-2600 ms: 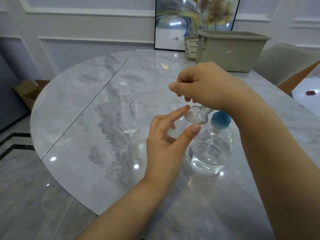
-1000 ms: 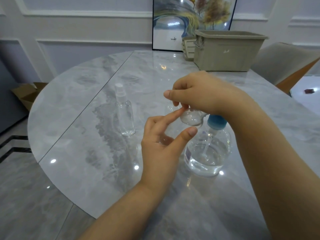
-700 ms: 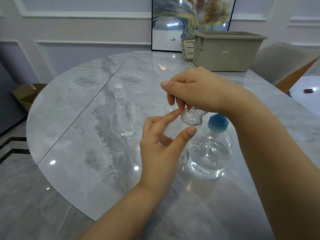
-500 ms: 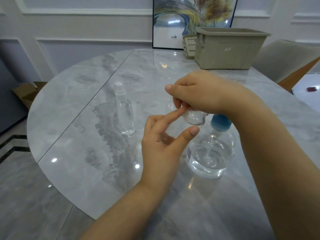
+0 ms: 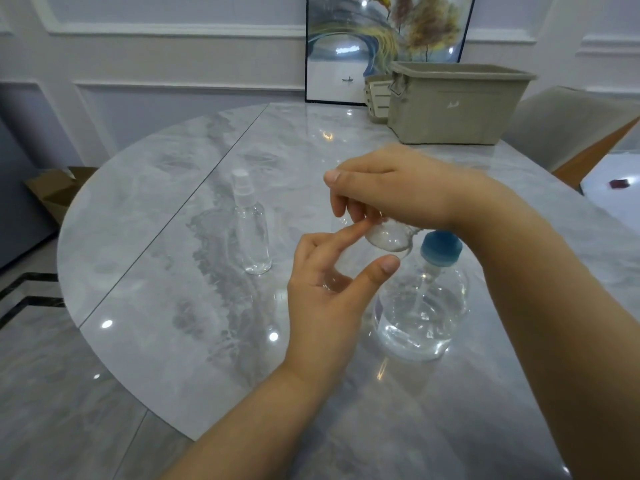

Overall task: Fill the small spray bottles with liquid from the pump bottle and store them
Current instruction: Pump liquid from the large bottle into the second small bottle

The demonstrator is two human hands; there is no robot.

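A small clear spray bottle [image 5: 388, 237] is held tilted in the air, its round base facing me. My left hand [image 5: 329, 296] pinches its lower part between forefinger and thumb. From above, my right hand [image 5: 398, 188] grips the bottle's upper end, which its curled fingers hide. Just behind and below the hands, a clear pump bottle [image 5: 422, 306] with a blue top stands on the table, partly full of clear liquid. A second small spray bottle [image 5: 251, 233] with a white sprayer stands upright to the left, apart from both hands.
The round grey marble table [image 5: 156, 271] has its near edge at lower left. A beige storage bin [image 5: 450, 105] and a small slatted basket [image 5: 377, 95] stand at the far side before a framed picture [image 5: 346, 46]. A chair [image 5: 571, 126] is at right, a cardboard box [image 5: 59, 192] on the floor at left.
Both hands stay on the small bottle above the pump bottle. My right fingers have shifted slightly round its upper end. The other bottles have not moved.
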